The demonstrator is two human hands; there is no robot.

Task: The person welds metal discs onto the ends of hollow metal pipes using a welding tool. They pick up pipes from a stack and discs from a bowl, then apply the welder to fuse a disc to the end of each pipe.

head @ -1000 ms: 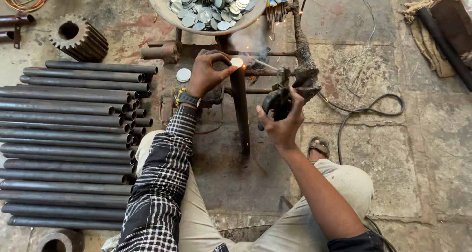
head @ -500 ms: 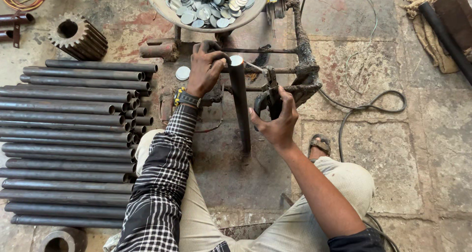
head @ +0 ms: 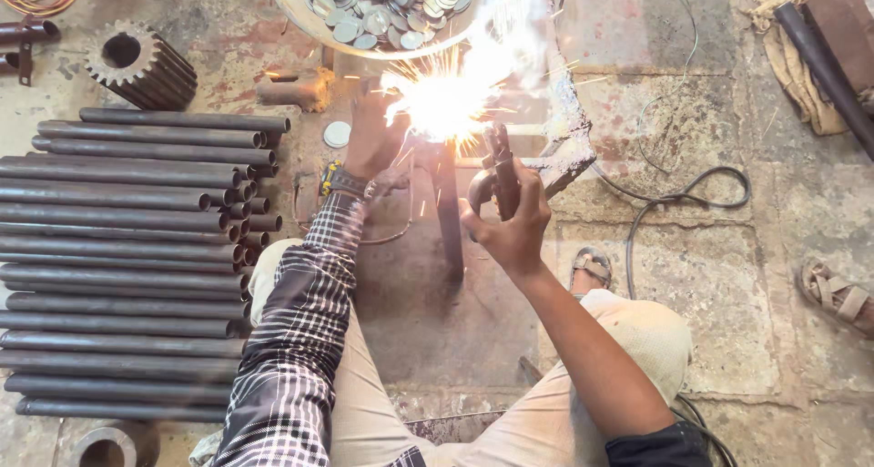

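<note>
My right hand (head: 510,221) grips a dark welding electrode holder (head: 501,171), its tip at a bright burst of sparks (head: 446,98). My left hand (head: 373,135), with a watch on the wrist, rests at the top end of a dark steel pipe (head: 448,221) that lies toward me on the floor, right beside the sparks. Glare hides what the left fingers hold. Just beyond the sparks sits a shallow metal bowl (head: 300,12) filled with several round metal discs (head: 382,3).
A stack of several dark steel pipes (head: 127,267) lies at my left. A toothed gear (head: 137,62) sits at the far left, a loose disc (head: 337,135) near the bowl. A black cable (head: 674,203) loops at right. A sandal (head: 838,294) lies at the right edge.
The welding arc has struck: bright sparks now flare at the pipe's top end, where a disc showed before. My right hand has brought the electrode holder up to that spot.
</note>
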